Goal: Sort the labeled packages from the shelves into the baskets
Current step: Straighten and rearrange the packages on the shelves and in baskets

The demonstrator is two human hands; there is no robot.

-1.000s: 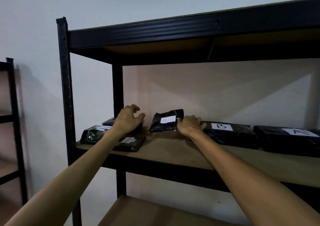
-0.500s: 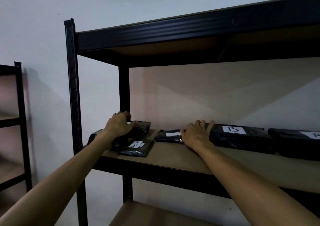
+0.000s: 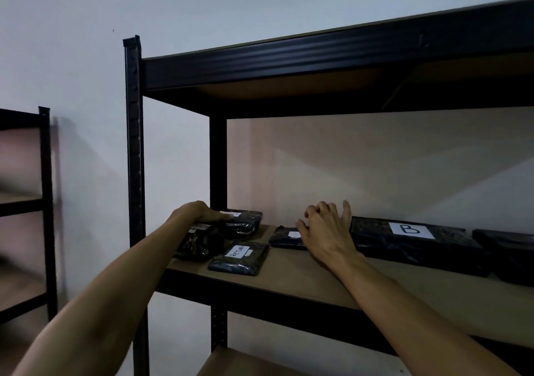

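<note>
Right hand [image 3: 326, 232] lifted off small package [image 3: 286, 237]

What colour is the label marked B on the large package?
White, with a dark handwritten letter, on the label marked B; head view.

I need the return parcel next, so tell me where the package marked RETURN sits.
Head view: the RETURN package lies near the shelf's front edge, toward its left end, just right of the left hand and left of the right hand.
</note>
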